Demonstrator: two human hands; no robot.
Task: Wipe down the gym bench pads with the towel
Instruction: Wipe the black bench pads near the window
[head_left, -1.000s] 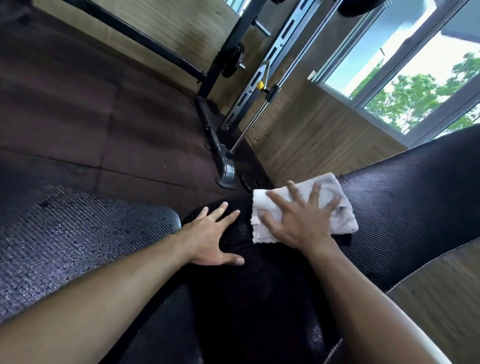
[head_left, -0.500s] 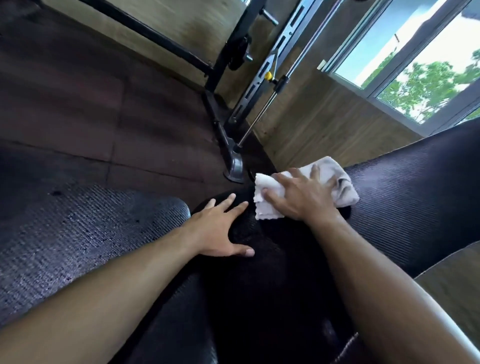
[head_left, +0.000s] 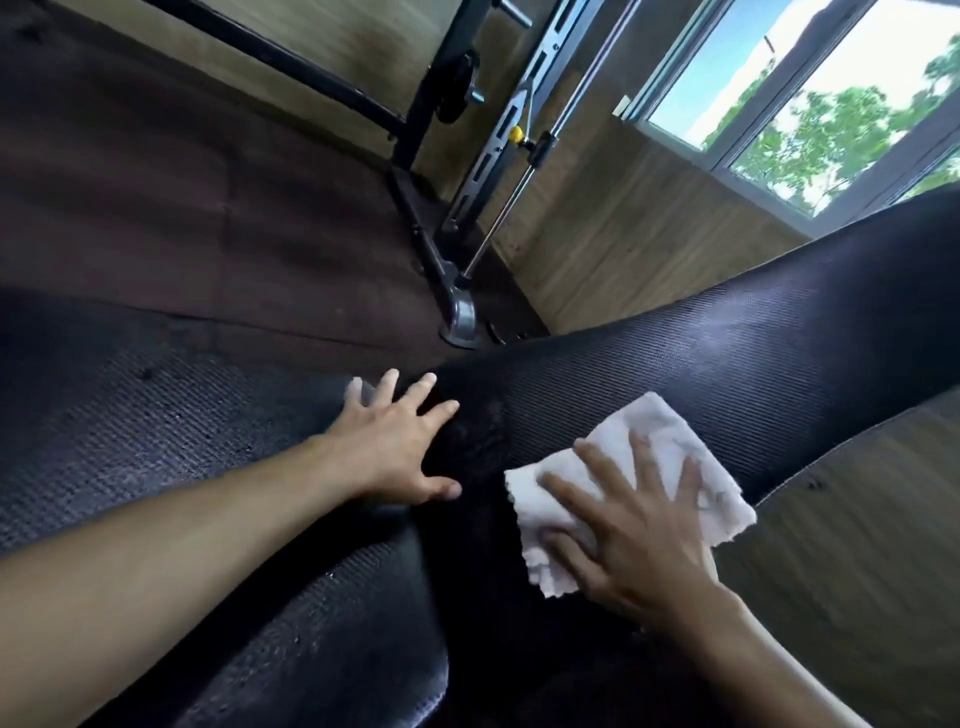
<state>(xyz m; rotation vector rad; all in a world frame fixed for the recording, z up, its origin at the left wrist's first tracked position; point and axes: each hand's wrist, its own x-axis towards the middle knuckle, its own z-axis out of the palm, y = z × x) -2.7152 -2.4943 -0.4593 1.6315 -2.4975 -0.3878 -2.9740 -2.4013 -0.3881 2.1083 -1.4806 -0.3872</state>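
Since half a second ago, towel (head_left: 660, 457) and my right hand (head_left: 634, 540) have slid from the pad's far end toward 4 o'clock, nearer me. Right hand: fingers spread flat, pressing the white towel onto the back pad (head_left: 701, 353); nothing gripped. Left hand (head_left: 395, 441): open, fingers splayed, palm resting where the back pad meets the seat pad (head_left: 156, 441), at 9 o'clock of the towel. Rack frame (head_left: 452, 291): at 12 o'clock, on dark rubber floor (head_left: 156, 197). Window (head_left: 810, 93): at 2 o'clock.

Right hand (head_left: 631, 540) slid towel (head_left: 670, 447) nearer, apparently along pad (head_left: 727, 343).
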